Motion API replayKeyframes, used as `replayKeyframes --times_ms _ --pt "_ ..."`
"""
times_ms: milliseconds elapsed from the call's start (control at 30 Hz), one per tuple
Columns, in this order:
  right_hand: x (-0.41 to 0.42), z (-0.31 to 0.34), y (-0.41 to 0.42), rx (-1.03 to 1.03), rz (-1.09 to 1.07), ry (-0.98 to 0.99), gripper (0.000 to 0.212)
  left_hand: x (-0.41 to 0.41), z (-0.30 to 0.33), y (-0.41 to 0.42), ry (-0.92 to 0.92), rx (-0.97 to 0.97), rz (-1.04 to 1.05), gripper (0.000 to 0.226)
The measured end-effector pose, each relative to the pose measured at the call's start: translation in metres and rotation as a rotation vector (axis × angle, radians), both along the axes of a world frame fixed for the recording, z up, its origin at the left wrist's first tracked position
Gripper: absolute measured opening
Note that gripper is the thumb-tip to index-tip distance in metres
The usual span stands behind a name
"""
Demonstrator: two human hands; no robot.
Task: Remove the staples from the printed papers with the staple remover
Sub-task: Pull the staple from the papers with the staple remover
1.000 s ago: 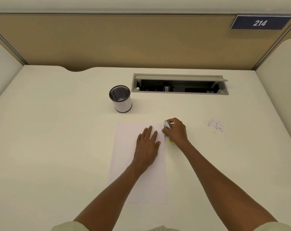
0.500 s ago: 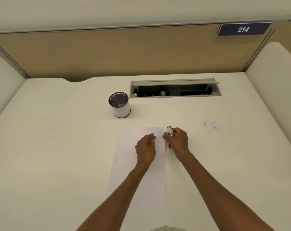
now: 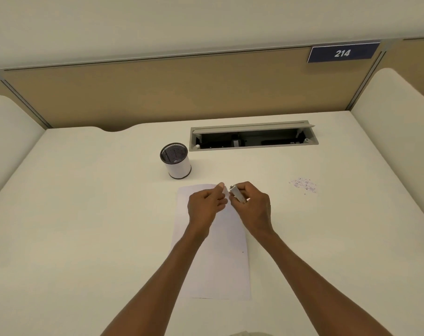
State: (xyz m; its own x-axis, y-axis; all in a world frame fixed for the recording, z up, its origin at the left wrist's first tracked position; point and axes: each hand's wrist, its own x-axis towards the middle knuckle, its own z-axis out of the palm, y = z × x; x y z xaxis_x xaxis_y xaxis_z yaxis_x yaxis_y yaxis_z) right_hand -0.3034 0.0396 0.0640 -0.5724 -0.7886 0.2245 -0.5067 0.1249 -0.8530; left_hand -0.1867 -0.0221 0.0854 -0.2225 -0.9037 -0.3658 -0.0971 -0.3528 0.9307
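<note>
A set of white printed papers point(image 3: 216, 258) lies lengthwise on the cream desk point(image 3: 85, 226) in front of me. My left hand point(image 3: 206, 206) rests on the upper part of the sheets, thumb and finger pinching the top right corner and lifting it slightly. My right hand point(image 3: 253, 207) is closed around a silver metal staple remover point(image 3: 237, 194), whose tip points at that same corner. The staple itself is too small to make out.
A white pen cup with a black mesh inside point(image 3: 175, 160) stands behind the papers to the left. An open cable hatch point(image 3: 253, 138) is sunk into the desk at the back. A scatter of tiny pulled staples point(image 3: 303, 185) lies to the right. Partition walls enclose the desk.
My left hand went from lying flat on the sheets to pinching the top right corner. My right hand lifted the staple remover toward that corner. The camera tilted up a little.
</note>
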Motion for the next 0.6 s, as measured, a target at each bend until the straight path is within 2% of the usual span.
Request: replayKeyframes --times_ms 100,200,333,467,600 --pt "0.014 -0.005 0.004 0.049 0.011 0.291 0.009 0.0 0.003 -0.006 0.112 0.15 -0.005 0.036" --pt "0.022 -0.01 0.009 0.052 -0.008 0.401 0.006 0.005 -0.003 -0.008 0.106 0.172 -0.029 0.023" --pt "0.018 -0.019 0.01 0.097 0.008 0.247 0.007 0.011 -0.016 -0.01 0.079 0.208 -0.072 0.016" --pt "0.011 -0.024 0.015 0.081 0.028 -0.044 0.013 0.011 -0.025 -0.01 0.057 0.19 -0.099 0.013" --pt "0.001 -0.031 0.016 0.221 -0.031 -0.298 0.024 0.008 -0.035 -0.004 -0.011 0.119 -0.105 0.011"
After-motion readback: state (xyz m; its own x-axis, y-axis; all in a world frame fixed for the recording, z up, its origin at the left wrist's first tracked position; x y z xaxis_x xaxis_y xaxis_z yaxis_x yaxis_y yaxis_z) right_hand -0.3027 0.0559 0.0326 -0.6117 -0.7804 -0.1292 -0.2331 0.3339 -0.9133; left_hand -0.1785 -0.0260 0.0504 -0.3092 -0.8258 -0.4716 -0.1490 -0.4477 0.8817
